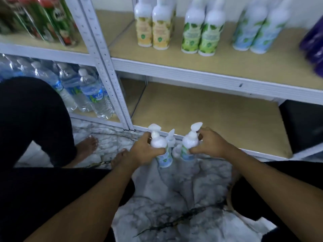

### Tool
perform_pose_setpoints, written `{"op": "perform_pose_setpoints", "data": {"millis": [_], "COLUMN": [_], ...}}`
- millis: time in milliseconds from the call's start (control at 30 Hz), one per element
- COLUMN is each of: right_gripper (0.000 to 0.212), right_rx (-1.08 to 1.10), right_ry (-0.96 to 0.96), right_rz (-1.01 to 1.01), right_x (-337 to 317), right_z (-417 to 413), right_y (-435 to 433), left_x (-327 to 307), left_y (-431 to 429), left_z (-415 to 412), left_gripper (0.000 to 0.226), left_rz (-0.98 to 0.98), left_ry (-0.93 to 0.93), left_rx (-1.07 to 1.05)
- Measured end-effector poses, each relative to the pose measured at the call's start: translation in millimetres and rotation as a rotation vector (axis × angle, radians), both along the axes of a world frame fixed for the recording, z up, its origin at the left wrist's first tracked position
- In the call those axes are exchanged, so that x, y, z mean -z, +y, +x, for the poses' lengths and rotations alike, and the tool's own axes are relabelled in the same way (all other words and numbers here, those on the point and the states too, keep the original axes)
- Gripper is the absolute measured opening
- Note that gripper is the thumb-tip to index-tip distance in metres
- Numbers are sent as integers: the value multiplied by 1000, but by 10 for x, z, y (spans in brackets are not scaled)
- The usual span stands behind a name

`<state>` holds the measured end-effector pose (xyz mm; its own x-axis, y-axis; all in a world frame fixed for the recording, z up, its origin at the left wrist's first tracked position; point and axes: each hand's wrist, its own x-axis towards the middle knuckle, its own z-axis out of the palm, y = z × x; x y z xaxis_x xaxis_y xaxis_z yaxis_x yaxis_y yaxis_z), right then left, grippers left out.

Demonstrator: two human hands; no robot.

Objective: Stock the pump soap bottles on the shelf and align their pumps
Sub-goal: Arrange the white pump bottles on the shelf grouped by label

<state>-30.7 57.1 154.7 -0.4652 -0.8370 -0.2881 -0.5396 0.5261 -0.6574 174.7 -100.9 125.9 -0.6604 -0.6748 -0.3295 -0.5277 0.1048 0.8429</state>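
My left hand (142, 151) grips a white pump soap bottle (161, 151) with a blue-green label around its shoulder. My right hand (208, 143) grips a second pump bottle (189, 145) the same way. Both bottles are low in front of the bottom shelf (209, 109), over the marbled floor. Between them stand two more pump bottles (172, 143), partly hidden. The two held pumps point in different directions. The wooden board of the bottom shelf bears nothing where it shows.
The upper shelf (201, 67) carries pairs of tall white bottles with yellow (153, 30), green (199, 35) and blue labels (253, 35), and purple bottles (312, 48) at right. Water bottles (90, 95) fill the left bay behind a white upright post (108, 72). A black box (302, 123) sits at right.
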Motion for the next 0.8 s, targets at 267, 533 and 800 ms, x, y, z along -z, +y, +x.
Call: {"op": "perform_pose_setpoints", "data": {"millis": [267, 533, 800], "right_gripper": [51, 52, 33], "right_rx": [237, 373, 659], "right_ry": [-305, -692, -834], "right_rz": [-293, -661, -753], "right_x": [-1478, -1982, -1757], "right_z": [-440, -563, -547], "right_y": [210, 307, 235], "left_x": [-1438, -2102, -1975], "left_y": [-65, 133, 368], "left_z": [-678, -1155, -1480], "left_gripper": [27, 57, 32], "left_rz": [43, 309, 466], "left_ry": [375, 620, 585], "left_rx": [16, 15, -79]}}
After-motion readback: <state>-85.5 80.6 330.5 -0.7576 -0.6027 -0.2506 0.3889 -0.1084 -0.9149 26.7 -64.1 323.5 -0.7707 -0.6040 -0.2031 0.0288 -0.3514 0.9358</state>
